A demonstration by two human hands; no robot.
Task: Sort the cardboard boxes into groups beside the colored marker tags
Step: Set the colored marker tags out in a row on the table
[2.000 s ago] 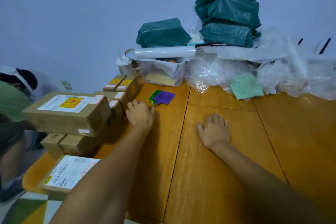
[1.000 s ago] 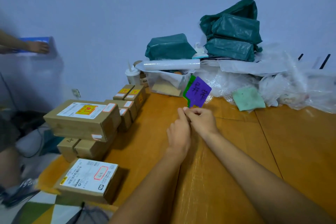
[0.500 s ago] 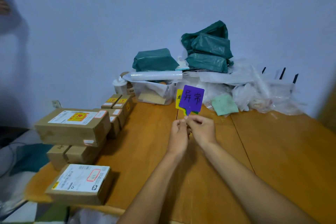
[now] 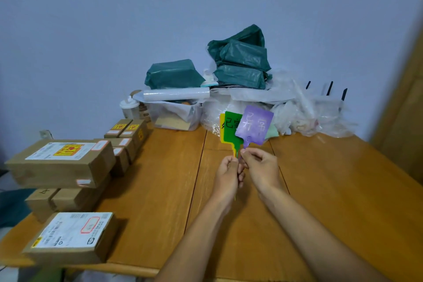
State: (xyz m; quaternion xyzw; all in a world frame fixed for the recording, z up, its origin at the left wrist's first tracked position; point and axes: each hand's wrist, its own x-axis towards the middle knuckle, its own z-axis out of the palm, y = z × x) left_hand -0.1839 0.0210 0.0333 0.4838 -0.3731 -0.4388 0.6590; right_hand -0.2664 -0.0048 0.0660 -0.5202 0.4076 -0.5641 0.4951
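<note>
Above the middle of the wooden table (image 4: pixel 320 190) I hold three paddle-shaped marker tags upright. My right hand (image 4: pixel 261 167) pinches the stem of the purple tag (image 4: pixel 255 125), which tilts right. My left hand (image 4: pixel 227 171) grips the stems of the green tag (image 4: pixel 231 130) and the yellow tag (image 4: pixel 221 126) behind it. Cardboard boxes crowd the table's left side: a large box with a yellow label (image 4: pixel 61 162) stacked on smaller ones (image 4: pixel 61 199), a white-labelled box (image 4: pixel 73 236) at the front corner, and several small boxes (image 4: pixel 128 133) further back.
Against the back wall lie dark green parcels (image 4: pixel 242 64), a clear bin (image 4: pixel 176 117) with a roll of film (image 4: pixel 176 95) across it, a drink cup (image 4: pixel 129 107) and heaps of crumpled clear plastic (image 4: pixel 297 110). A wooden panel (image 4: pixel 407 110) borders the right.
The tags came off the table into both hands and have since been fanned apart: the purple one swung right and the green one now shows. The view rose.
</note>
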